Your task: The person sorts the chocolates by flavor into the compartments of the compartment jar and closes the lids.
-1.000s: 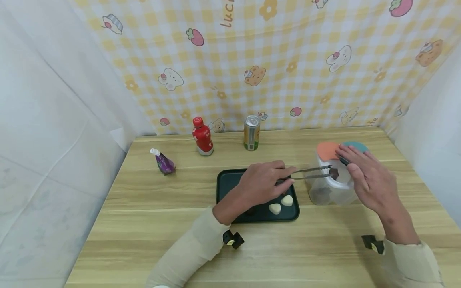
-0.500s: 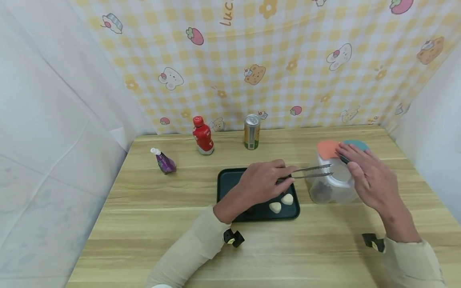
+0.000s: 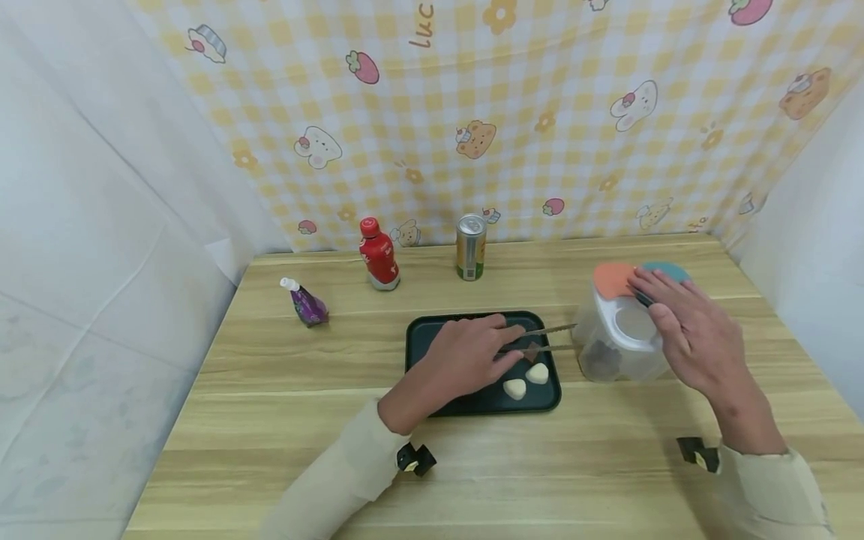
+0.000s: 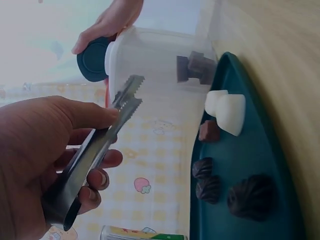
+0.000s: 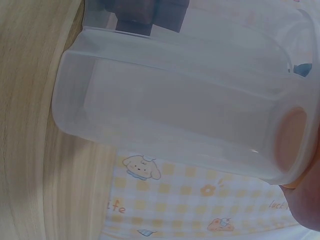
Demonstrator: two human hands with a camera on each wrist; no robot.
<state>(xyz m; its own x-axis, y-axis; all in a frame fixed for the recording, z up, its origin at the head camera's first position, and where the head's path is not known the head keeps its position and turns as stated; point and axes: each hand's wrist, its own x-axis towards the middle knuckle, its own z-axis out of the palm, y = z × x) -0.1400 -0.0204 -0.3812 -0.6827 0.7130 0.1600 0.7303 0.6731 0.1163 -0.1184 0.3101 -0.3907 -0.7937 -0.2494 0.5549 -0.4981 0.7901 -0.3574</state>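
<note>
My left hand (image 3: 466, 356) is over the dark green tray (image 3: 421, 334), holding metal tongs (image 4: 90, 160) between thumb and fingers. The tongs' toothed tips stand apart with nothing between them, close to the container's side. On the tray lie two white pieces (image 4: 231, 115), a brown chocolate piece (image 4: 209, 131) and several dark swirled pieces (image 4: 251, 197). My right hand (image 3: 702, 341) rests on top of the clear plastic container (image 3: 621, 360) and holds its dark green flap lid (image 4: 93, 59) up. Dark brown chunks (image 4: 199, 67) sit at the container's bottom.
Orange (image 3: 613, 280) and teal lids (image 3: 664, 271) cover other parts of the container's top. Behind the tray stand a can (image 3: 471, 247) and a red bottle (image 3: 380, 255). A purple pouch (image 3: 308, 306) with a white cap is farther left. A checked cloth (image 3: 405, 112) hangs behind the table.
A brown piece in the tongs at the container's opening a second ago has left them. My left hand has drawn back leftward over the tray; my right hand stays in place.
</note>
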